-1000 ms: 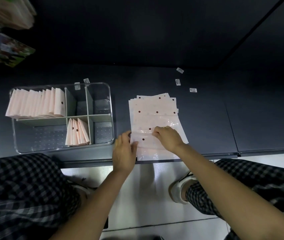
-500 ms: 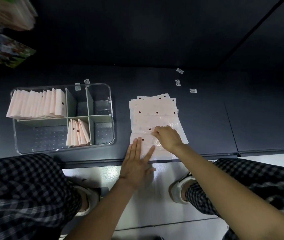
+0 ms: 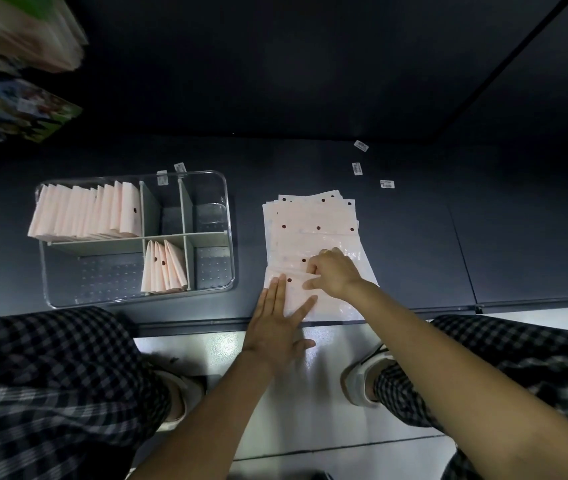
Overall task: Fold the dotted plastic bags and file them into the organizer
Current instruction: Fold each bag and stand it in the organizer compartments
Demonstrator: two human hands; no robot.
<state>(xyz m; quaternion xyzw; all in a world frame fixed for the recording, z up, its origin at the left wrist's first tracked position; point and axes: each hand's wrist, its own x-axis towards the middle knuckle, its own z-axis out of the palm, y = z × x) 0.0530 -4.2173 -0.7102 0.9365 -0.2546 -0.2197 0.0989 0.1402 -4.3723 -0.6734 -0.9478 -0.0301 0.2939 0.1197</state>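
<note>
Left hand flat, fingers straight, pressing the top bag's near edge; right hand curled on its fold. Stack sits right of organizer, left hand nearer it.

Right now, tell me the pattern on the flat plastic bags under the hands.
Pale pink with dark red dots, in the head view.

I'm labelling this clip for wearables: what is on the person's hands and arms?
Both forearms are bare to the frame edge, with no sleeves, gloves or watch visible. The right hand has a gold-coloured ring on one finger; the left hand shows none.
</note>
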